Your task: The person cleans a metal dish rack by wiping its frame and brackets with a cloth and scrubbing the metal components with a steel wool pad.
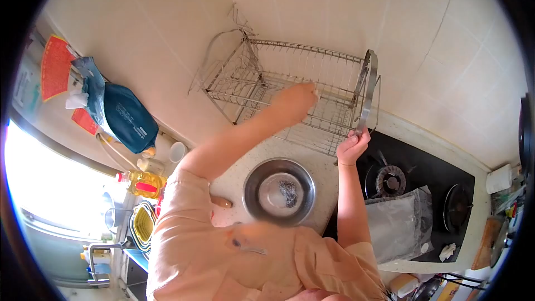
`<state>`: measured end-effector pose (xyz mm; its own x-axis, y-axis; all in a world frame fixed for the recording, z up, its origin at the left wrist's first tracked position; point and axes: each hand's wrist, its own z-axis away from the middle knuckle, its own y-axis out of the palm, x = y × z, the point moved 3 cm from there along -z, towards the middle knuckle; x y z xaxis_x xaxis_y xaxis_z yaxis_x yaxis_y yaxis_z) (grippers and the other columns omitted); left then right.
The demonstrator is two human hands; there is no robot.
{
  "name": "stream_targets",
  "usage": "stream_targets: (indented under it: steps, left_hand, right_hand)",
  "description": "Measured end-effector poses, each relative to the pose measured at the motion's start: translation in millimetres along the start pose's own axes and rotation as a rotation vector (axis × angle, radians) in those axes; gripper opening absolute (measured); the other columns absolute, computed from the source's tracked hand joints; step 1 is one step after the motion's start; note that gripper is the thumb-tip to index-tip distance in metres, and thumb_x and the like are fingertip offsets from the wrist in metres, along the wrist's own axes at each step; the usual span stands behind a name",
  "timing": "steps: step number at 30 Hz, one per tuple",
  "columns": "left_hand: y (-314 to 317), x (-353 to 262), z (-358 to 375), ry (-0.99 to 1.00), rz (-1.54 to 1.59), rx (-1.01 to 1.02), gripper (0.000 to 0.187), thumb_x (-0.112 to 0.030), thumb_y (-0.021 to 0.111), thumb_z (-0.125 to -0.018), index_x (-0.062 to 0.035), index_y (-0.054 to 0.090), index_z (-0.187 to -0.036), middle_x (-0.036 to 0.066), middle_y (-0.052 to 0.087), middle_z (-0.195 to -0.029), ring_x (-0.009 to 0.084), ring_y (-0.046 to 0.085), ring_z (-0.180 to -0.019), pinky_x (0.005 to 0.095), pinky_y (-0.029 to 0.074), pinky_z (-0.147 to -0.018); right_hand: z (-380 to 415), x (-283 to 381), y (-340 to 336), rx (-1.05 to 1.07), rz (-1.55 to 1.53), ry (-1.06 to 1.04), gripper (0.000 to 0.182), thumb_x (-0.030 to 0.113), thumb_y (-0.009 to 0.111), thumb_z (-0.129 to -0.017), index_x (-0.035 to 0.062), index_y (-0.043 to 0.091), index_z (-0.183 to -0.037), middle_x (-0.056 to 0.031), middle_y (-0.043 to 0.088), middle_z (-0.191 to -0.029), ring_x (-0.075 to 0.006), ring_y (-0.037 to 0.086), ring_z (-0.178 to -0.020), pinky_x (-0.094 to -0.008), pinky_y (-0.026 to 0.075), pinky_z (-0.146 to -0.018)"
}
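A two-tier metal wire dish rack [309, 47] stands on the counter against the wall. Curled into a fist, my left hand [298, 101] is at the rack's front wires, slightly blurred; a small pale bit shows by its fingers, and I cannot tell what it is. My right hand [353, 146] grips the lower end of the rack's flat curved side frame [369, 92]. Below the rack, close to my body, a steel basin [249, 192] holds cloudy liquid and a grey steel-wool scourer [288, 192].
On the right is a black gas hob [404, 153] with a clear plastic bag [398, 223] lying over it. Along the left stand an oil bottle [142, 184], a white cup [178, 151] and yellow baskets [144, 226] by the tap [97, 259]. A teal tissue pack [125, 114] hangs above.
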<state>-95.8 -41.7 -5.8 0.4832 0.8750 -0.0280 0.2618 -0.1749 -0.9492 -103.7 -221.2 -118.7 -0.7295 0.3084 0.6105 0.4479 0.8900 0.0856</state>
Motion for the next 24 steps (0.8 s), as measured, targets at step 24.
stream_targets:
  steps: [24]
  left_hand:
    - [10, 90, 1, -0.260, 0.530, 0.227, 0.013, -0.014, 0.059, -0.081, -0.0022, 0.064, -0.085, 0.006, 0.058, -0.077, 0.0163, 0.053, -0.069, 0.0285, 0.042, -0.062]
  right_hand:
    - [0, -3, -1, 0.029, 0.004, -0.027, 0.042, 0.033, 0.036, -0.090, -0.0067, 0.046, -0.101, -0.0063, 0.048, -0.056, -0.0141, 0.045, -0.044, -0.0241, 0.036, -0.042]
